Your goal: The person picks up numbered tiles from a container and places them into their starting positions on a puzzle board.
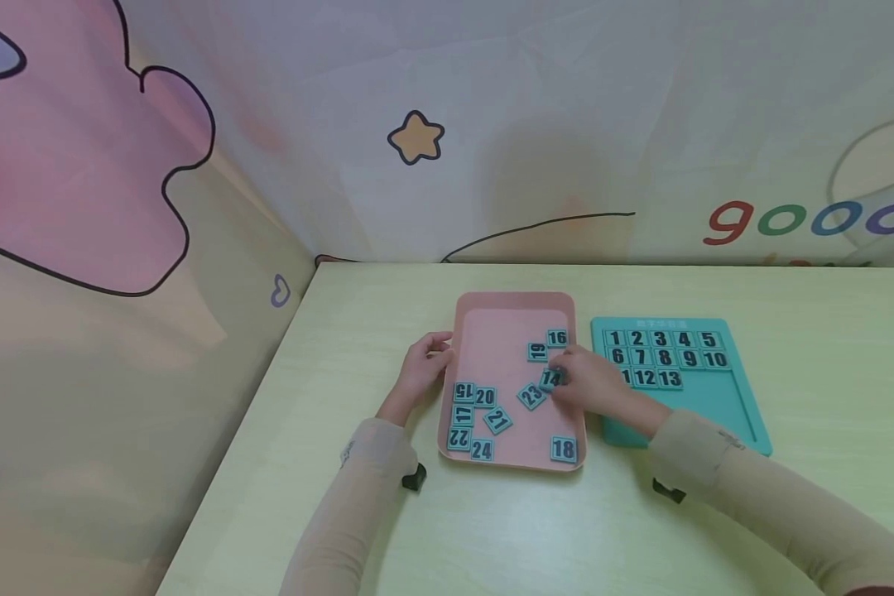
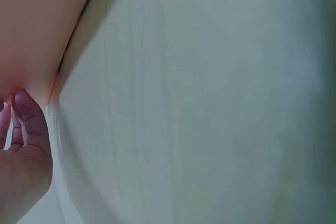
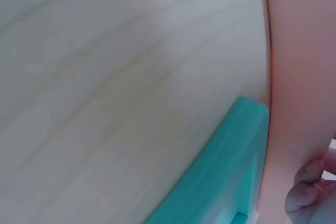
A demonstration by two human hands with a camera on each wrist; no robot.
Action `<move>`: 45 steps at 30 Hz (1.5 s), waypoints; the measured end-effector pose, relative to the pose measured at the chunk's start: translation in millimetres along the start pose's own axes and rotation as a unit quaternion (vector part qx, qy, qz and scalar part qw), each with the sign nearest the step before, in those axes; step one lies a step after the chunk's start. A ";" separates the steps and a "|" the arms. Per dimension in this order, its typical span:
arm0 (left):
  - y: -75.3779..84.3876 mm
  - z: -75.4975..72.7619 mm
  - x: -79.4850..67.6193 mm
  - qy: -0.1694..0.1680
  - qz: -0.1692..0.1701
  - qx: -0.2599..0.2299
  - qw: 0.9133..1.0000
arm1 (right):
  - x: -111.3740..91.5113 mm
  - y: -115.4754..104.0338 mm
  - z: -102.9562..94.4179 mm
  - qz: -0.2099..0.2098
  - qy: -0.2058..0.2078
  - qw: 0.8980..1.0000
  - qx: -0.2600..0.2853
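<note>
A pink tray (image 1: pixel 502 331) lies on the table with teal number tiles in it. At its left rim, my left hand (image 1: pixel 420 368) holds the edge with thumb and fingers; the same hand (image 2: pixel 26 140) shows by the tray's side in the left wrist view. My right hand (image 1: pixel 592 381) reaches over the tray's right rim and pinches the tile 14 (image 1: pixel 548 382). In the right wrist view that hand's fingertips (image 3: pixel 304 195) are bent, and the tile is hidden. Tiles 23 (image 1: pixel 531 396), 19 (image 1: pixel 537 353) and 16 (image 1: pixel 557 338) lie around the fingers.
Right of the tray, a teal number board (image 1: pixel 715 410) holds tiles in rows, from 1 up to 13 (image 1: pixel 670 378); my right forearm crosses its left part. Several tiles, such as 20 (image 1: pixel 485 396), cluster at the tray's lower left. Tile 18 (image 1: pixel 563 449) sits lower right. A printed wall stands behind.
</note>
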State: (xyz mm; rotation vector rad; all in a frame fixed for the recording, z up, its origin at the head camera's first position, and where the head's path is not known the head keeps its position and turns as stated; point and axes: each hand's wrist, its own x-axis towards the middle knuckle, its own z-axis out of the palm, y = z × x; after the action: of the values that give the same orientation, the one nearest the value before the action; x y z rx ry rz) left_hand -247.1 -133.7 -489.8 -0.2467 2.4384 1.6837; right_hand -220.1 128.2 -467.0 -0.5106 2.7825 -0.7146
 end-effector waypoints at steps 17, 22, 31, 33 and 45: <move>2.5 0.0 -1.4 0.006 -0.013 0.008 1.000 | -25.8 7.7 -45.6 -0.024 0.014 1.000 0.014; 2.6 -0.9 -1.1 0.006 -0.011 0.007 1.000 | -32.4 22.6 -55.9 -0.042 0.037 0.998 -0.005; 6.8 -2.3 -2.0 -0.005 -0.018 0.005 1.000 | -50.5 55.6 -75.7 -0.044 0.049 0.998 -0.001; 3.4 -1.5 0.3 -0.001 -0.015 0.006 1.000 | -55.0 63.2 -79.8 -0.043 0.053 0.998 0.001; 3.0 0.6 -0.6 0.002 -0.017 0.012 1.000 | -73.1 97.5 -87.1 -0.004 0.058 0.998 0.011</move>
State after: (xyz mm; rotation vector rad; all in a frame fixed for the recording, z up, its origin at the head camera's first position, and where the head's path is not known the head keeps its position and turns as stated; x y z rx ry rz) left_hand -247.1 -132.0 -487.2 -0.2880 2.4417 1.6392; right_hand -205.8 273.0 -431.9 -0.4925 2.8776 -0.7991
